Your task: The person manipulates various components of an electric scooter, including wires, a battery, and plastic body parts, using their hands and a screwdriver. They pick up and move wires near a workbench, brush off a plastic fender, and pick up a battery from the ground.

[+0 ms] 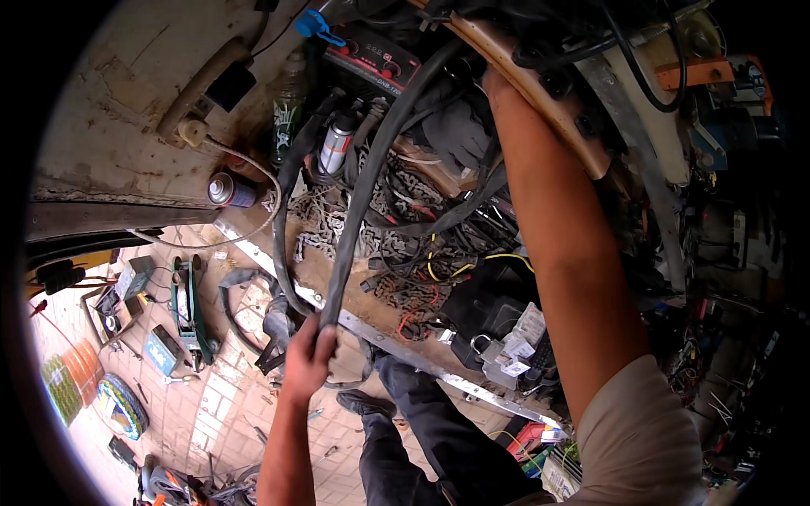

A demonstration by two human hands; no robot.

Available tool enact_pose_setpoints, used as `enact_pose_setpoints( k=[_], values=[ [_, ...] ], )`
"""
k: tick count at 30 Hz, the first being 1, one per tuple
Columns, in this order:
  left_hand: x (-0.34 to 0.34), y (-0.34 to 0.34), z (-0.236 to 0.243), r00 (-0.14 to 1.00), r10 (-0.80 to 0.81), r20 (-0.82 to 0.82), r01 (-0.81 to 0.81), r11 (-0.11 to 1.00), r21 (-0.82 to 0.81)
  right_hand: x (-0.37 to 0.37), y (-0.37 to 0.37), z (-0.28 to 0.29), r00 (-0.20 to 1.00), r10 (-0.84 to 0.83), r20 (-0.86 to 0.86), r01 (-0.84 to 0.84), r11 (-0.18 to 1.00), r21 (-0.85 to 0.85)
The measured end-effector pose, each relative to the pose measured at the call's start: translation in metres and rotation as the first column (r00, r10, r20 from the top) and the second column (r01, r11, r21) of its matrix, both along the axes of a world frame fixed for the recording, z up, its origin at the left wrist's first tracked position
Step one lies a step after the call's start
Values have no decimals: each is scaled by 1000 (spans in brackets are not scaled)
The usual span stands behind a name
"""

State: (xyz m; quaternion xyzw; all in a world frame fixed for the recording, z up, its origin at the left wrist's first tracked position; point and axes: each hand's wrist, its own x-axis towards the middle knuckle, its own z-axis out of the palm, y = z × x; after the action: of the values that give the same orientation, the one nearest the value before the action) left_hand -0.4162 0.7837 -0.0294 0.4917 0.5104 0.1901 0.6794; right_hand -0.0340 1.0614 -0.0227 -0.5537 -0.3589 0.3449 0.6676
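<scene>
A thick black cable or hose runs from the upper middle down to my left hand, whose fingers are closed around it above the metal-edged sill. More of this black length loops down beside it on the left. My right arm reaches far up and forward, and my right hand is at the edge of a tan, copper-coloured beam. Its fingers are hidden behind the beam and in dark shadow, so what they touch cannot be seen. A dark glove-like cloth lies just left of the right forearm.
Chains, a spray can, a second can and a black device with red trim crowd the compartment. A metal-edged sill crosses before my legs. Tools and a green floor jack lie on the paving at left.
</scene>
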Motion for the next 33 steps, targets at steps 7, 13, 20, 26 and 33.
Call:
enact_pose_setpoints(
  k=[7,13,20,26,33],
  values=[
    [75,82,-35,999,1,-36,-1,1000,21,-93,-185,-9,958,-196,-208,127,943,-307],
    [67,89,-49,992,108,-68,-116,985,-131,-81,-246,-117,963,-184,199,266,779,-568],
    [56,67,-10,974,228,-1,-218,930,-295,-88,-251,-52,994,-103,-39,75,893,-444],
    [59,29,23,946,321,-34,-323,939,-116,-245,-393,-85,612,653,-447,-776,384,-501],
    [-6,5,41,900,404,163,-398,915,-71,-294,-415,-48,663,738,-126,-654,489,-578]
  ],
)
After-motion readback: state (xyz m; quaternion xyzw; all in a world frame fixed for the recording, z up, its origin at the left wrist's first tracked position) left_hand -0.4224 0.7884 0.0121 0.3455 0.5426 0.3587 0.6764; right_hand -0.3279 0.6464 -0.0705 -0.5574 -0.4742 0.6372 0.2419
